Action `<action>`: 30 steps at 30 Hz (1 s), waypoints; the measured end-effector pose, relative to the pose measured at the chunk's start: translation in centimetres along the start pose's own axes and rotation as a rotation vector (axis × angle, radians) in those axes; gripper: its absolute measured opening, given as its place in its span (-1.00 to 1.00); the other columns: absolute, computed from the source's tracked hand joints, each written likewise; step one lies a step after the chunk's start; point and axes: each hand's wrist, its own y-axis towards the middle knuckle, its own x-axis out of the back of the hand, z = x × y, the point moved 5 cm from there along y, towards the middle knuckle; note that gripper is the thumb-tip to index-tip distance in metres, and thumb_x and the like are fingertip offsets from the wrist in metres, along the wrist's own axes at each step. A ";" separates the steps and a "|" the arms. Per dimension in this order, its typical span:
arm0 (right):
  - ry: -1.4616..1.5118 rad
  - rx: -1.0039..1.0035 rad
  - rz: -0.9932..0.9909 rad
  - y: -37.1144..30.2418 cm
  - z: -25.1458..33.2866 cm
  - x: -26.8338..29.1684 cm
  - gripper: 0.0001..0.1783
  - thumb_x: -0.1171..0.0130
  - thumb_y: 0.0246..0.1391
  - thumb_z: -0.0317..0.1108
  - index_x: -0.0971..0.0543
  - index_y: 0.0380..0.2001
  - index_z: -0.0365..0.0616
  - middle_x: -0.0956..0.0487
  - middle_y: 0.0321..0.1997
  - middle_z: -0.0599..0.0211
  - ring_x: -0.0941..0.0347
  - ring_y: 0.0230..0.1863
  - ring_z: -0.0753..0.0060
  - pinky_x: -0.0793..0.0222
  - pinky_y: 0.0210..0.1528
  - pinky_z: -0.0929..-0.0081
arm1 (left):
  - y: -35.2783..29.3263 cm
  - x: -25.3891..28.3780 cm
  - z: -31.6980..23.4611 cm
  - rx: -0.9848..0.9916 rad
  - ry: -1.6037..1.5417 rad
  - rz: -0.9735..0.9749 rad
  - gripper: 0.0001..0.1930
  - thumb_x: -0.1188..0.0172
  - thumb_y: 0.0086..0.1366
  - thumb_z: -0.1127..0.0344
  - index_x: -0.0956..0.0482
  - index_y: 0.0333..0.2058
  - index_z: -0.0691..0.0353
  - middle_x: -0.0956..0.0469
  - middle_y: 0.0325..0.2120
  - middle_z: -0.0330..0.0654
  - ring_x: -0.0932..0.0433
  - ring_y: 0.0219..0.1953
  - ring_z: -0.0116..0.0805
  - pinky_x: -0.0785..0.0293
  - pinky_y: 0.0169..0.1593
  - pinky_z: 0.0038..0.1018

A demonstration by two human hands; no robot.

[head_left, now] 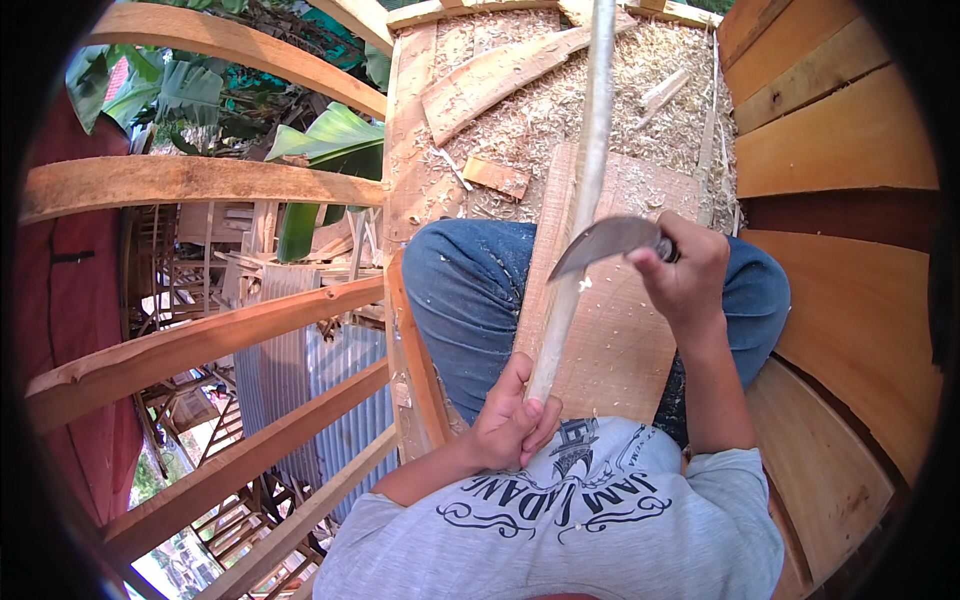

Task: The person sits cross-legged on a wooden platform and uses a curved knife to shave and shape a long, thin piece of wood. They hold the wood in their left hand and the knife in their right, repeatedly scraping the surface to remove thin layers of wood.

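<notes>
Shaving-strewn floor (412, 165), long pole (592, 165), pale, slender

Green leaf (335, 137) behind wooden rails (205, 183); grey corrugated sheets (345, 368) beyond.

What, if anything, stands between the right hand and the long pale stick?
Only the curved knife, held in the right hand; it crosses over the long pale stick, though whether it touches is unclear. Nothing else visible stands between.

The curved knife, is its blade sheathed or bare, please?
Bare: the metal blade shows uncovered beyond the right hand, with no sheath around it.
</notes>
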 end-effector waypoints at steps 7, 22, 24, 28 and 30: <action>0.123 -0.234 -0.187 1.8 -4.1 4.8 -0.26 -0.21 -0.09 0.28 -0.34 -0.74 -0.30 -0.16 -0.83 0.30 -0.11 -0.77 0.42 -0.09 -0.69 0.48 | 0.0 0.8 -0.3 0.021 -0.006 -0.057 -0.77 0.18 0.42 0.11 -0.05 -0.25 0.08 -0.20 -0.76 -0.29 -0.12 -0.83 -0.62 -0.08 -0.75 -0.72; -0.205 0.106 -0.090 1.4 -1.6 1.2 -0.20 -0.18 -0.22 0.42 -0.27 -0.85 -0.18 -0.17 -0.87 0.36 -0.18 -0.83 0.44 -0.10 -0.72 0.48 | -0.8 0.3 0.3 -0.020 0.241 -0.054 -0.76 0.19 0.43 0.13 -0.08 -0.19 0.17 -0.23 -0.72 -0.29 -0.15 -0.79 -0.63 -0.12 -0.70 -0.73; 0.033 -0.334 -0.179 2.6 -6.3 2.8 -0.22 -0.14 -0.05 0.33 -0.32 -0.78 -0.27 -0.14 -0.85 0.38 -0.13 -0.75 0.62 -0.08 -0.67 0.51 | -0.9 -0.3 0.7 0.005 0.228 0.062 -0.76 0.18 0.42 0.11 -0.07 -0.24 0.13 -0.23 -0.73 -0.28 -0.16 -0.80 -0.63 -0.13 -0.71 -0.74; 0.117 -0.283 -0.163 1.6 -5.6 4.5 -0.25 -0.14 -0.02 0.28 -0.34 -0.74 -0.31 -0.12 -0.83 0.38 -0.11 -0.71 0.63 -0.06 -0.64 0.51 | -0.2 0.6 0.1 0.045 -0.068 -0.035 -0.72 0.13 0.40 0.05 -0.10 -0.22 0.11 -0.22 -0.76 -0.28 -0.16 -0.83 -0.61 -0.14 -0.74 -0.74; 0.094 -0.167 -0.025 -0.3 -2.1 3.7 -0.25 -0.19 -0.10 0.31 -0.34 -0.76 -0.26 -0.15 -0.84 0.34 -0.17 -0.76 0.51 -0.09 -0.67 0.49 | 0.3 1.0 0.2 0.032 -0.125 -0.032 -0.68 0.10 0.38 0.01 -0.12 -0.17 0.12 -0.19 -0.79 -0.30 -0.15 -0.85 -0.60 -0.14 -0.77 -0.72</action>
